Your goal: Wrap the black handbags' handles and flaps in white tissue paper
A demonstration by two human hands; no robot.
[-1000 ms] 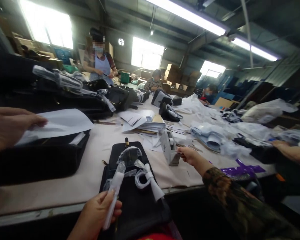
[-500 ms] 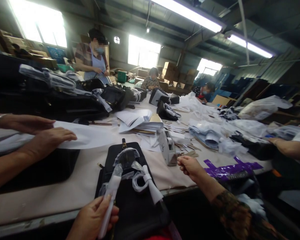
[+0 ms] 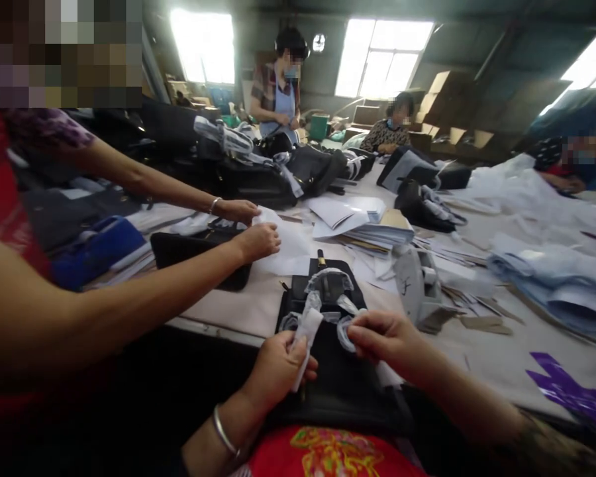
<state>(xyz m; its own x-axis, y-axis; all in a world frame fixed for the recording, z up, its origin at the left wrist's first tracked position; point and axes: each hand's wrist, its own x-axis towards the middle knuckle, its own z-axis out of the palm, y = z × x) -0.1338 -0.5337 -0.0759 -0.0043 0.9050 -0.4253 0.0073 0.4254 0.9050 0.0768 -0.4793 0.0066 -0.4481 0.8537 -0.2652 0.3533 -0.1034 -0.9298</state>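
From the head camera, the left hand (image 3: 281,364) is gripping a white-wrapped strap (image 3: 308,331), thumb on top and fingers curling beneath, with the strap's upper end slanting up toward the top of the black bag (image 3: 335,377). That bag is lying right below both hands, its top on the table (image 3: 243,308) and its lower part reaching over the near edge, just above a red garment (image 3: 322,454) with a yellow pattern. Across to the right hand (image 3: 390,341): its thumb and forefinger are pinching together right at a wrapped strap coil (image 3: 345,334) on the bag, and I cannot tell whether anything is sitting between those fingertips. A silver bracelet (image 3: 224,430) is circling the left wrist. Just beyond the right hand, a grey tape dispenser (image 3: 414,281) is standing on the table, with a paper stack (image 3: 367,228) lying behind it. Over on the left, a co-worker's hands (image 3: 258,242) are holding a white sheet (image 3: 285,245), and another black bag (image 3: 198,255) is lying beneath those arms. Farther back, a person in a light blue apron (image 3: 284,103) is standing behind a heap of black bags (image 3: 248,179), while white wrapping (image 3: 514,189) is spreading across the far right and purple plastic (image 3: 571,391) is lying near the table's front edge.
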